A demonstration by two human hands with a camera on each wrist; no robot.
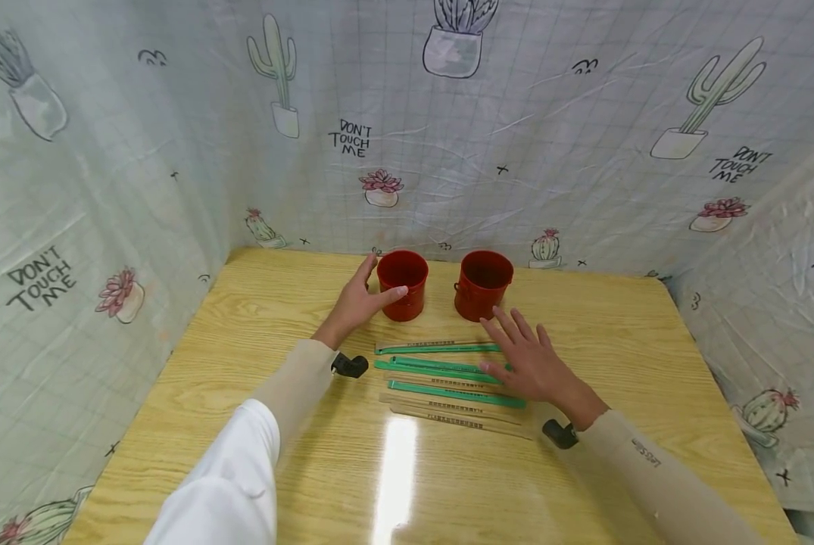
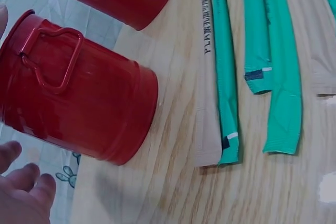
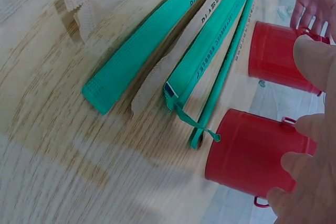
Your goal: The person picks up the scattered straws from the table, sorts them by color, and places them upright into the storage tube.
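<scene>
Two small red metal buckets stand upright side by side: the left bucket [image 1: 404, 309] and the right bucket [image 1: 476, 300]. My left hand [image 1: 353, 304] is spread at the left bucket, fingers along its left side and thumb before its rim; the left wrist view shows a gap between fingers and bucket [image 2: 86, 98]. Just in front of the right bucket hovers my right hand [image 1: 534, 365], fingers spread, holding nothing. Beneath it lie long slim green sleeves [image 1: 457, 393] and beige sleeves [image 1: 447, 418] printed "PLA", like wrapped straws; the hand hides some right ends.
A wooden table [image 1: 257, 454] carries everything. Behind and at both sides hangs a pale curtain [image 1: 393, 98] printed with cacti. Each bucket has small wire handles, such as this handle [image 2: 75, 61]. A bright reflection lies on the table's front part.
</scene>
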